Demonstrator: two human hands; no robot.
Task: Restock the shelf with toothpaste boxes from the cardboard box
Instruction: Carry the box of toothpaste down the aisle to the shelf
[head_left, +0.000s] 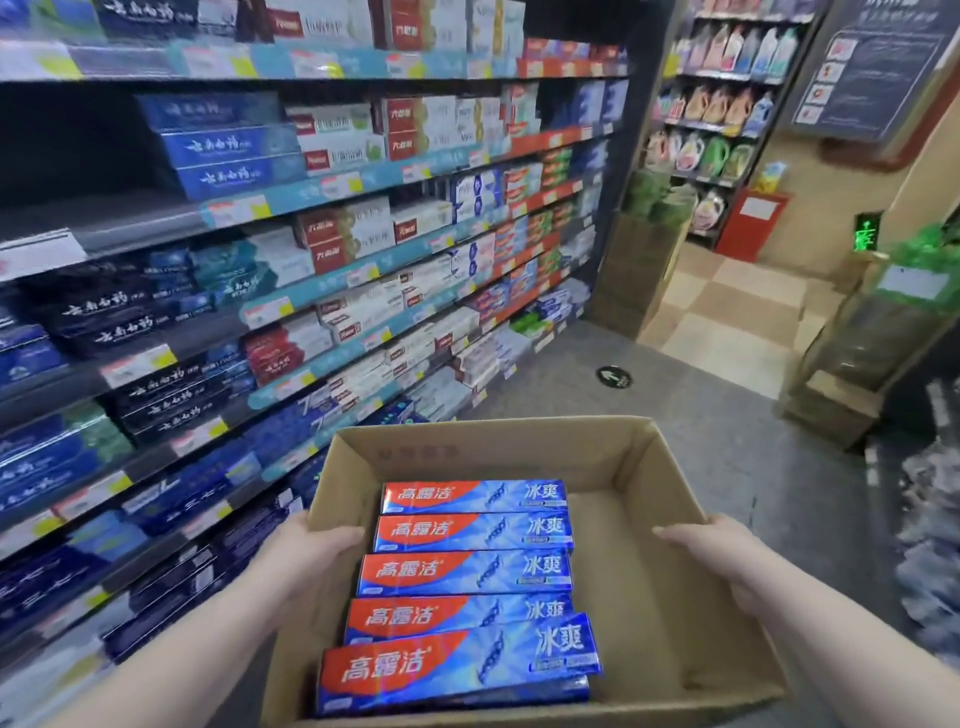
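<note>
An open cardboard box (498, 441) is carried in front of me at waist height. Several red-and-blue toothpaste boxes (467, 571) lie flat in its left half, stacked in a row from far to near. My left hand (311, 545) grips the box's left wall, thumb over the rim inside. My right hand (711, 545) grips the right wall the same way, thumb inside. The shelf unit (291, 208) full of toothpaste boxes rises on my left, with a dark gap in the upper left tier.
A grey floor aisle (675, 395) runs ahead along the shelf. Stacked cartons (639, 270) stand at the shelf's far end. Detergent bottles fill a rack (727, 104) at the back right. More cartons and wrapped goods (857, 338) crowd the right side.
</note>
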